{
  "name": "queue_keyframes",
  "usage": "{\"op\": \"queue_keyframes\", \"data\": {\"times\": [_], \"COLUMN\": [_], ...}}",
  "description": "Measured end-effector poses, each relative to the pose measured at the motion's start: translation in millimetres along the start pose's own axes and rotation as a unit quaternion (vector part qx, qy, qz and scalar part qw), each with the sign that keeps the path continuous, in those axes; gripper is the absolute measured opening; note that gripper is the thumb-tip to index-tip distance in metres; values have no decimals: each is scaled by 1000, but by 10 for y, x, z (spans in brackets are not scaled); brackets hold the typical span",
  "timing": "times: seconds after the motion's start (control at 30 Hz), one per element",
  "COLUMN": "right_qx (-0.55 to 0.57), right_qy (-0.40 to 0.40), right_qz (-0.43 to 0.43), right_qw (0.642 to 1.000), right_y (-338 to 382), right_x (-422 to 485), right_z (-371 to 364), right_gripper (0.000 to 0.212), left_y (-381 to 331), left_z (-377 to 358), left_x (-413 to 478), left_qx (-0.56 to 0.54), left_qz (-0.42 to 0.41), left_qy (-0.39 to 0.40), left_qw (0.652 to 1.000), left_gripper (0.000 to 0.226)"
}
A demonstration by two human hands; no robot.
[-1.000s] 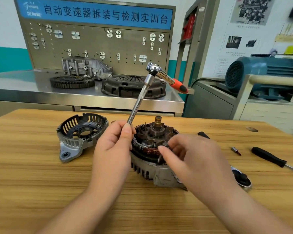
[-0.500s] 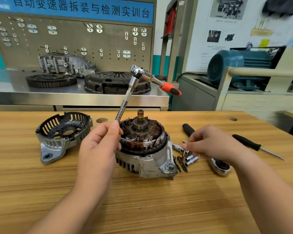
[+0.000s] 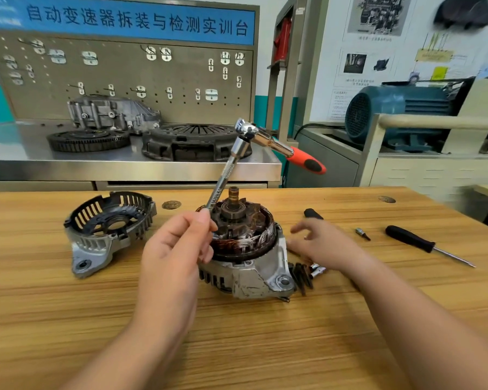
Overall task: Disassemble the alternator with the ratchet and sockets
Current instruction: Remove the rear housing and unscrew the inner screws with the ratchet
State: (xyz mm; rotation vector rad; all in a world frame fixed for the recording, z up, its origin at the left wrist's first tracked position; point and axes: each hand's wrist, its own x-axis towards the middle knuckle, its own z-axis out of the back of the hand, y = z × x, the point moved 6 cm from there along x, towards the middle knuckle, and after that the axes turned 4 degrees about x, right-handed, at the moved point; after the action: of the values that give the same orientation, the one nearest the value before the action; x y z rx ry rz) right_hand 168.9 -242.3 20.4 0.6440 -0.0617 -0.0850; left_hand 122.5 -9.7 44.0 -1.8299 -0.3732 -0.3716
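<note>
The alternator (image 3: 245,266) stands in the middle of the wooden table (image 3: 237,333), its copper windings and rotor shaft exposed on top. Its removed end cover (image 3: 107,229) lies to the left. My left hand (image 3: 178,249) grips the lower end of a chrome extension bar (image 3: 226,175) that rises at a slant to the ratchet (image 3: 279,147) with its orange handle. My right hand (image 3: 327,246) hovers with loose fingers over small sockets and bolts (image 3: 307,273) lying just right of the alternator.
A black-handled screwdriver (image 3: 423,243) and a small bit (image 3: 362,233) lie at the right of the table. Another black handle (image 3: 312,213) pokes out behind my right hand. A steel bench (image 3: 124,164) with clutch parts stands behind, a blue motor (image 3: 400,114) at the right.
My right hand left the top of the alternator, moved right to the loose sockets and bolts, and has now lifted slightly with fingers spread. The left hand keeps holding the extension bar.
</note>
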Motion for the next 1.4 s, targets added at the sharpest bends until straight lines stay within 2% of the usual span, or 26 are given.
{"op": "queue_keyframes", "data": {"times": [0.03,0.1,0.17,0.23,0.27,0.33,0.37,0.47,0.57,0.63,0.7,0.8,0.83,0.9,0.97,1.1,1.27,1.4], "right_qx": [88,265,337,430,498,601,631,689,726,716,658,474,411,304,213,94,1,-96], "right_qy": [-21,0,20,40,69,128,141,122,107,86,46,-26,-49,-81,-87,-46,-50,-40], "right_qz": [29,126,219,263,259,238,231,208,169,126,62,-37,-59,-92,-122,-151,-132,-153], "right_qw": [995,956,916,863,825,752,727,684,658,682,749,879,909,945,966,983,990,983], "right_y": [106,405,709,917,978,1049,1047,879,578,317,-33,-591,-750,-1004,-1198,-1384,-1397,-1475], "right_x": [-91,-319,-554,-711,-740,-776,-783,-741,-635,-539,-410,-226,-175,-86,-19,76,164,189], "right_z": [76,200,317,375,370,331,321,358,433,495,567,733,801,919,973,898,724,591], "right_gripper": [33,36,39,37,39,57,62,59,62,66,66,54,50,45,41,35,35,34], "left_y": [-6,-13,-6,13,28,66,85,155,234,243,173,5,-35,-83,-113,-121,-106,-87], "left_z": [-14,-56,-123,-216,-274,-416,-492,-678,-761,-763,-747,-727,-716,-685,-662,-605,-421,-243], "left_x": [-9,-40,-92,-162,-201,-281,-320,-422,-502,-531,-525,-465,-439,-376,-324,-255,-165,-86], "left_qx": [0,-2,-4,-5,-5,-13,-22,-22,61,133,201,249,261,283,296,312,345,368], "left_qz": [-1,-1,3,16,25,46,56,79,78,53,10,-69,-90,-119,-140,-161,-197,-223], "left_qy": [4,12,21,33,41,62,77,135,198,219,226,216,206,180,161,133,76,37], "left_qw": [1000,1000,1000,999,999,997,995,987,975,965,953,942,939,935,931,927,914,902], "left_gripper": [23,20,19,17,14,8,7,15,17,21,20,22,23,24,24,21,17,14]}}
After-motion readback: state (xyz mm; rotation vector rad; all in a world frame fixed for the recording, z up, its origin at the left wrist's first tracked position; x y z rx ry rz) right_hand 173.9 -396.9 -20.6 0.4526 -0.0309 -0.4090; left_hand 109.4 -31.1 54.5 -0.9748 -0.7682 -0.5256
